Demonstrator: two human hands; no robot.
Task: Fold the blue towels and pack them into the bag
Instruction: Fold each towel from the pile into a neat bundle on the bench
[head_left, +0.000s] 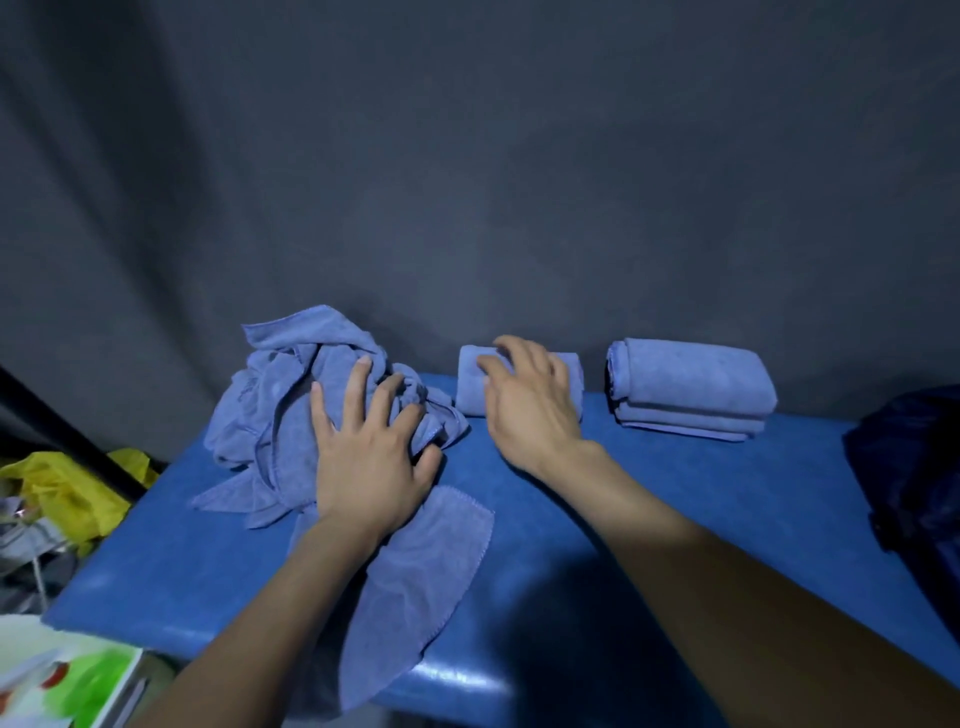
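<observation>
The left hand (371, 457) is laid with fingers spread on a heap of unfolded blue towels (291, 415) at the left of the blue surface (649, 519). The right hand (530, 400), fingers loosely curved and its grip not closed, is rested on a single folded towel (470, 379). A folded stack (691, 387) is seen to its right, and a dark bag (914, 467) at the right edge.

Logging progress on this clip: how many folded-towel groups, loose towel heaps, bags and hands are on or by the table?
Folded-towel groups: 2, a single folded towel and a folded stack
Loose towel heap: 1
Dark bag: 1
Hands: 2, left hand, right hand
Total: 6
</observation>
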